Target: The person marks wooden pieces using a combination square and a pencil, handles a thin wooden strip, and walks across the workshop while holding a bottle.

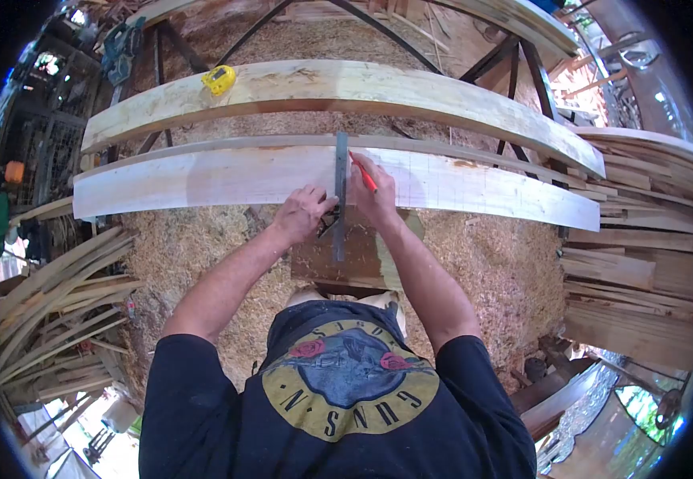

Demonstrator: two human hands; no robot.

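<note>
Your left hand (pixel 306 214) is partly closed at the near edge of the board (pixel 266 177), fingers bent, and seems to have hold of the dark head of the square (pixel 341 172), though the fingers hide much of that grip. The blade of the square lies across the board near its middle and sticks out past the near edge. Your right hand (pixel 374 190) is closed on the red pencil (pixel 369 177) in a pinch, resting on the board just to the right of the blade; the pencil's tip points toward the board's far edge, close beside the blade. Faint lines cross the board to the right of your right hand.

Beyond the board, a thick beam (pixel 306 86) runs roughly alongside it, with a yellow tape measure (pixel 219 80) sitting on the beam's left part. A teal power tool (pixel 123 49) is farther off, beyond the board's left end. On the near side of the board, a brown block (pixel 362 259) stands between your forearms, and shavings (pixel 490 279) cover the floor around it. Wood strips (pixel 59 303) are piled nearer to you than the board's left end, and planks (pixel 641 239) are stacked past its right end.
</note>
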